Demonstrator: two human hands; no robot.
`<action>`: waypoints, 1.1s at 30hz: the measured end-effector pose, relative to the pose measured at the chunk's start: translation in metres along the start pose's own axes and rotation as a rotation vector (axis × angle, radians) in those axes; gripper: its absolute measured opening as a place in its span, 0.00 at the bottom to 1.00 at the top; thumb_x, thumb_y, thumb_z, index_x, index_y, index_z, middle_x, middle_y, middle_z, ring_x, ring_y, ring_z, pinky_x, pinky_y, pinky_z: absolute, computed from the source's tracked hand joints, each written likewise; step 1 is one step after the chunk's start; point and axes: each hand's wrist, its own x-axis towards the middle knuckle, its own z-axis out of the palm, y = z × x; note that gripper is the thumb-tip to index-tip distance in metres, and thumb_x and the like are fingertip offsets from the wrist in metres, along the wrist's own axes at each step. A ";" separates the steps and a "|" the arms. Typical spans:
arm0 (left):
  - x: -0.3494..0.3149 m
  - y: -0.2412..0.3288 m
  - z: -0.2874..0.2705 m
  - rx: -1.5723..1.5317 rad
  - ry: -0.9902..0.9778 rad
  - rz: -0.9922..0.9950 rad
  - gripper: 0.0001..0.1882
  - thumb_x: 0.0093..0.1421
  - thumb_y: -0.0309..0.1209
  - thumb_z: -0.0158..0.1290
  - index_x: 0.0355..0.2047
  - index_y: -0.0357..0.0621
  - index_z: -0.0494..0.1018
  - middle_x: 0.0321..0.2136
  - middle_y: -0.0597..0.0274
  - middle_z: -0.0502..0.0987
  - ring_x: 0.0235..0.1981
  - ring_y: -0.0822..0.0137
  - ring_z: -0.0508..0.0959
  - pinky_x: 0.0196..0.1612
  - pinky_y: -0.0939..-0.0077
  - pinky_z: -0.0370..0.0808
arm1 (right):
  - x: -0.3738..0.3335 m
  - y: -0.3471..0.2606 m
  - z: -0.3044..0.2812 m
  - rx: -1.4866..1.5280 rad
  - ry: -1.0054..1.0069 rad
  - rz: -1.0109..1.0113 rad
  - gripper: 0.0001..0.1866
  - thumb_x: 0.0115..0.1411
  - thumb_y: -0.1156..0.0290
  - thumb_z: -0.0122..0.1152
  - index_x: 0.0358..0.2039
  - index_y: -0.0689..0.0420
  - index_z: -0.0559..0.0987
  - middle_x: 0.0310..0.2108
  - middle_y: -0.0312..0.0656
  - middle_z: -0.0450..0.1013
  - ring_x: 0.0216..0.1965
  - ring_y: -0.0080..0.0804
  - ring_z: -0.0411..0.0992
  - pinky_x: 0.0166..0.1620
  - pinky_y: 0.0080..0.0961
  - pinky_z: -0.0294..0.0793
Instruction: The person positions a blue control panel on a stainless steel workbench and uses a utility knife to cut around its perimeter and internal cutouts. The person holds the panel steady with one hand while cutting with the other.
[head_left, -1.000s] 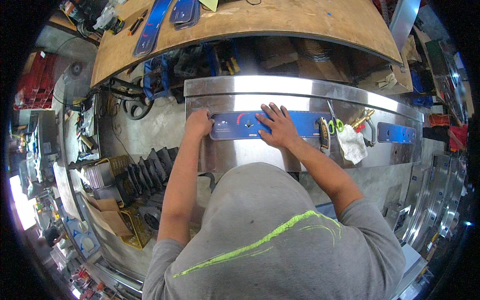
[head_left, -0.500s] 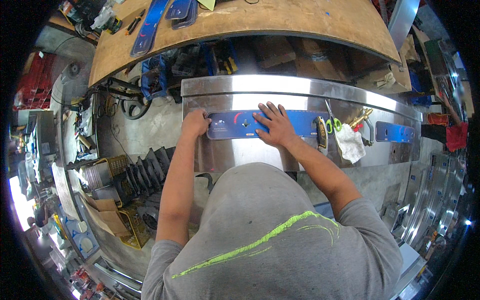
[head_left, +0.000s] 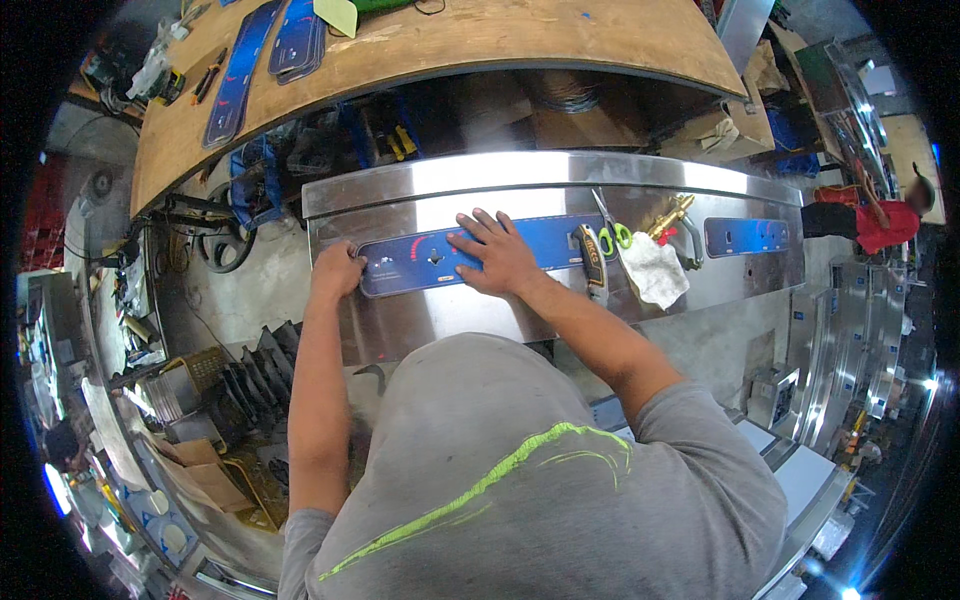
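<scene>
A long blue panel [head_left: 402, 272] with printed markings and a cut-out lies along the front of a shiny steel body [head_left: 470, 310]. At its left end my left hand [head_left: 338, 270] is closed, the fingertips pinched at the corner. My right hand [head_left: 497, 260] lies flat across the middle of the panel, fingers spread. Over the panel's right end rests a utility knife [head_left: 595, 265]. Beside it are green-handled scissors [head_left: 613, 236], a crumpled white cloth [head_left: 655, 275] and a brass fitting [head_left: 672, 216]. A shorter blue panel [head_left: 750, 238] sits farther right on the steel.
Beyond the steel body stands a wooden table [head_left: 450, 45] bearing more blue panels [head_left: 240, 80] and pliers [head_left: 207, 80]. Dark metal parts [head_left: 262, 365] and a yellow crate [head_left: 250, 490] are on the floor at left. A person in red [head_left: 885, 225] is at far right.
The view has shifted, so the steel body and panel appear farther left. Both hands keep their places on the panel. The person in red now shows more fully at right.
</scene>
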 end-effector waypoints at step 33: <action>0.006 -0.004 -0.005 -0.094 0.005 0.066 0.16 0.56 0.37 0.65 0.37 0.38 0.79 0.38 0.43 0.82 0.44 0.42 0.81 0.47 0.53 0.76 | -0.161 0.128 -0.132 -0.199 0.132 0.940 0.32 0.55 0.61 0.68 0.60 0.56 0.72 0.51 0.57 0.73 0.54 0.58 0.72 0.55 0.49 0.73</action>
